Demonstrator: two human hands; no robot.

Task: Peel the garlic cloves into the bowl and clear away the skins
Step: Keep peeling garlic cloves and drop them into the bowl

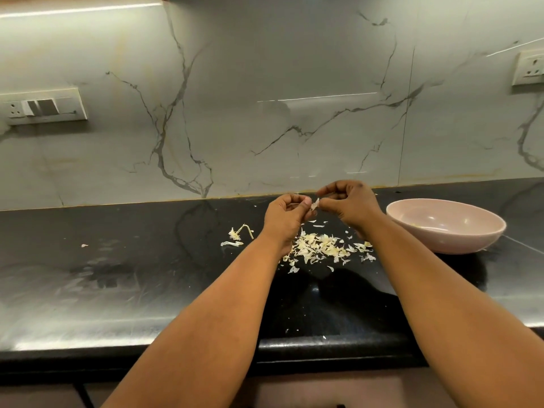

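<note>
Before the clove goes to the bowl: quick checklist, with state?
1. Clove held by both hands: ok, left hand and right hand pinch it.
2. Clove fully peeled: cannot tell, fingers hide most of it.
3. Bowl upright, to the right of the right hand: ok.
4. Path to bowl clear: ok, nothing between.
5. Skins cleared: not ok, pile lies on the counter under the hands.
6. Stem cleared: not ok, lies left of the pile.
</note>
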